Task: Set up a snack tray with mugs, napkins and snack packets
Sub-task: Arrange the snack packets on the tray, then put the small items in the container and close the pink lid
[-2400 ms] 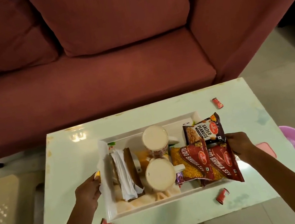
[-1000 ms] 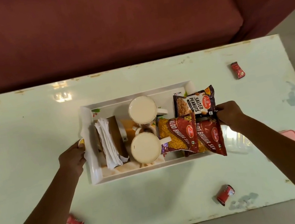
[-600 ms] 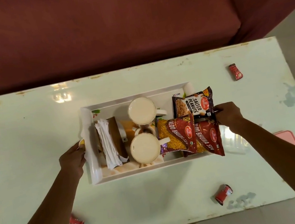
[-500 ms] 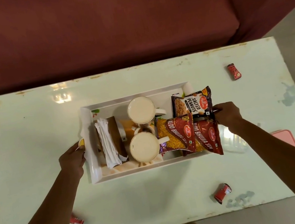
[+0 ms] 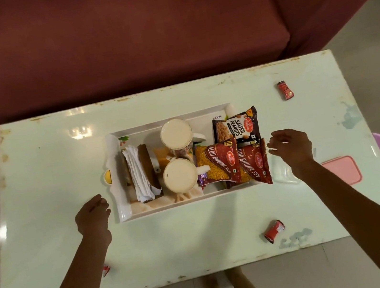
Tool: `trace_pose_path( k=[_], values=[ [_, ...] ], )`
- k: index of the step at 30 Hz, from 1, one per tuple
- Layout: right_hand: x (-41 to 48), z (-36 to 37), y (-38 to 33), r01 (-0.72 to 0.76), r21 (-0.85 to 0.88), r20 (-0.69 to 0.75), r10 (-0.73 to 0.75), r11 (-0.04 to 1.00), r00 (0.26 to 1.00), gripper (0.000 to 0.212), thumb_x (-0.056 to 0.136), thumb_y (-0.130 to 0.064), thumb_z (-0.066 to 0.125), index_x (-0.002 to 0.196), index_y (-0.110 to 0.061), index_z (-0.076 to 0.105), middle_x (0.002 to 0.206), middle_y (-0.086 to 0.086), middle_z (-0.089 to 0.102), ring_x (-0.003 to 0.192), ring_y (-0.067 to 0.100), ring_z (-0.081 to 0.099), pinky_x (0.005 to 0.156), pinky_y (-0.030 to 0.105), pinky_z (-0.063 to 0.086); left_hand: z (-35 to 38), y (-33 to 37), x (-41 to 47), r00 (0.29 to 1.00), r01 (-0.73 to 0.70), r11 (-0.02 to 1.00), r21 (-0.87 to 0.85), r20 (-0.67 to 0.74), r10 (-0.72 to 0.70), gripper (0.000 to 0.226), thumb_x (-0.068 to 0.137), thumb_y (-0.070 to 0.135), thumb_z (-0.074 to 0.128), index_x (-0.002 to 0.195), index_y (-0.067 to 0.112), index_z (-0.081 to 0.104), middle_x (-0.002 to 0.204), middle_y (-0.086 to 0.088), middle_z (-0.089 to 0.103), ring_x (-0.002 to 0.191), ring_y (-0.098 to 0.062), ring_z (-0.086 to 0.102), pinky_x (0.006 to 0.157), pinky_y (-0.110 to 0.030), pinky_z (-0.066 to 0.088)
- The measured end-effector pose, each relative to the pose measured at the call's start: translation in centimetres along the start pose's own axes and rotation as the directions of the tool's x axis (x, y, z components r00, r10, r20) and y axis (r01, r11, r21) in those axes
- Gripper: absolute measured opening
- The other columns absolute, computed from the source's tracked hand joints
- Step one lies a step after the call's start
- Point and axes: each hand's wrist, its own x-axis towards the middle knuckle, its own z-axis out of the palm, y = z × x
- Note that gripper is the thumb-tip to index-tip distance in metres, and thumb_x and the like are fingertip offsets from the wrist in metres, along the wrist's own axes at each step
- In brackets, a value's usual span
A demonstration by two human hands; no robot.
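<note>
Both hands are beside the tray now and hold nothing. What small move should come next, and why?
Probably the right hand should nudge the outer red Aloo Bhujia packet inward. Its lower corner sticks out past the right edge of the tray, while the two mugs and the napkins sit well inside. The hand is open right beside that packet.

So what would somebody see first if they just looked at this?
The white tray in the middle of the pale table, packed with two mugs, napkins and red snack packets. The left hand and right hand hover beside its ends, holding nothing. Behind, a big maroon sofa.
</note>
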Motion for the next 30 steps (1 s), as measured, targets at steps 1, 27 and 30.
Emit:
trace_pose_path(
  k=[1, 27, 30],
  values=[
    [-0.8, -0.1, 0.1, 0.021, -0.008, -0.014, -0.021, 1.000, 1.000, 0.018, 0.084, 0.003, 0.060, 0.102, 0.002, 0.062, 0.098, 0.022, 0.066, 0.084, 0.029, 0.063, 0.082, 0.045, 0.055, -0.3, -0.3, -0.8, 1.000, -0.011, 1.000, -0.015, -0.014, 0.011, 0.036, 0.083, -0.007, 0.054, 0.118, -0.001, 0.056, 0.078, 0.001, 0.056, 0.070, -0.009, 0.053, 0.094, -0.032, 0.045],
    [-28.0, 32.2, 7.2, 0.899, -0.332, 0.866, -0.284, 0.287, 0.411, 0.045, 0.089, -0.037, 0.057, 0.122, -0.009, 0.045, 0.116, 0.011, 0.052, 0.102, 0.027, 0.056, 0.066, 0.035, 0.046, -15.6, -14.6, -10.1, 0.978, 0.106, 0.976, -0.190, -0.156, -0.137, 0.019, 0.087, 0.001, 0.052, 0.086, 0.013, 0.067, 0.090, -0.010, 0.066, 0.086, -0.021, 0.062, 0.082, -0.031, 0.050],
    [-27.9, 33.3, 8.1, 0.933, -0.311, 0.909, -0.229, 0.179, 0.347, 0.041, 0.091, -0.025, 0.057, 0.126, -0.010, 0.042, 0.124, 0.013, 0.045, 0.107, 0.026, 0.050, 0.064, 0.033, 0.042, -15.9, -15.1, -9.6, 0.980, 0.112, 0.975, -0.189, -0.141, -0.140, 0.024, 0.088, 0.002, 0.052, 0.080, 0.020, 0.066, 0.088, -0.008, 0.066, 0.086, -0.020, 0.062, 0.081, -0.031, 0.050]
  ],
)
